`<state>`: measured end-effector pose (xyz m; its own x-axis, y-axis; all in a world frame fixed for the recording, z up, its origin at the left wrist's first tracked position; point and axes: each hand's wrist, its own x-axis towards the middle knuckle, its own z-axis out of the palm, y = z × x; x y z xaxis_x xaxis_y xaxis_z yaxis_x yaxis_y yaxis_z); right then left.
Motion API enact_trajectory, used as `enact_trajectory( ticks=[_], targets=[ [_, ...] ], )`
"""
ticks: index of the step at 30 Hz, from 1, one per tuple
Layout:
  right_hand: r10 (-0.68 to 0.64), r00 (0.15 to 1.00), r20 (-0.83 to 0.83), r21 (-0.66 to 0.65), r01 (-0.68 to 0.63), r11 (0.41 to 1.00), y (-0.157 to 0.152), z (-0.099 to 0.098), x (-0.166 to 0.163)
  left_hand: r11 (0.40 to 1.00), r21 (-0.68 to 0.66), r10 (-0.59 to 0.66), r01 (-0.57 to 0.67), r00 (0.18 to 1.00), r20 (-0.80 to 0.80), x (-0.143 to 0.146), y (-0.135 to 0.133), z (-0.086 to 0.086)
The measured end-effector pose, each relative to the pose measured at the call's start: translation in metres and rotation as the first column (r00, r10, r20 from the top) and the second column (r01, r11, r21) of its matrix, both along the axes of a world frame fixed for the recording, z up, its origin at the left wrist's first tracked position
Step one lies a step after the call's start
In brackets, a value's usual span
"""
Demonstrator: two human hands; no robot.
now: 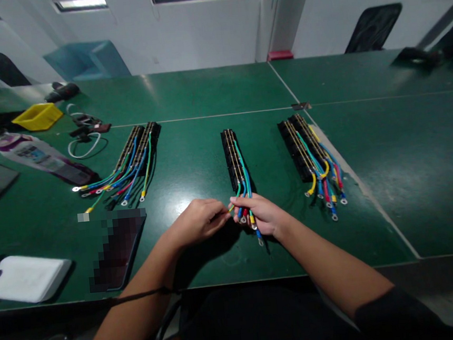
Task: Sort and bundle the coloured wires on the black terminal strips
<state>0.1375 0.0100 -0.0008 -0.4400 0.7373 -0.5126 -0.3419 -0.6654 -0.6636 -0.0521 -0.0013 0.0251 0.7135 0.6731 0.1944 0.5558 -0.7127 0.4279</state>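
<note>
A black terminal block with brass-coloured strips (230,161) lies lengthwise in front of me on the green table. Green, blue and red wires run from it towards me and end in ring terminals (254,227). My right hand (266,215) is closed around these wires from the right, just below the block. From the left, my left hand (205,219) pinches the yellow-sleeved end of a green wire (235,201) bent out to that side. The ring on that end is hidden by my fingers.
Wired terminal blocks lie in pairs at the left (144,140) and right (302,147). Leftwards are a phone (124,250), a white object (25,277), a lying bottle (45,157), a yellow bin (39,116) and a white cable (86,150). The table's front edge (221,285) is close.
</note>
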Motion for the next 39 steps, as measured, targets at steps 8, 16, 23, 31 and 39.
enact_trajectory(
  ticks=[8,16,23,31,39],
  targets=[
    [-0.021,0.997,0.075,0.09,0.015,0.996,-0.0022,-0.0006,-0.0046,1.0,0.019,0.007,-0.006,0.999,-0.05,-0.0008,0.0004,-0.0053],
    [-0.012,0.992,0.128,0.156,-0.009,0.988,-0.0031,-0.0015,-0.0037,0.999,0.041,0.02,-0.016,0.996,-0.082,-0.0015,-0.0005,-0.0058],
    [-0.069,0.983,0.17,0.185,0.037,0.982,-0.0045,-0.0007,-0.0067,0.998,0.032,0.049,-0.048,0.998,-0.039,0.0004,-0.0005,-0.0056],
    [-0.134,0.967,0.217,0.252,0.077,0.965,-0.0062,-0.004,-0.0106,0.999,0.033,0.036,-0.037,0.999,0.033,-0.0017,-0.0006,-0.0041],
    [-0.132,0.969,0.208,0.259,0.076,0.963,-0.006,-0.0001,-0.0103,0.995,0.088,0.057,-0.053,0.997,-0.045,0.0005,-0.0005,-0.0084]
  ],
)
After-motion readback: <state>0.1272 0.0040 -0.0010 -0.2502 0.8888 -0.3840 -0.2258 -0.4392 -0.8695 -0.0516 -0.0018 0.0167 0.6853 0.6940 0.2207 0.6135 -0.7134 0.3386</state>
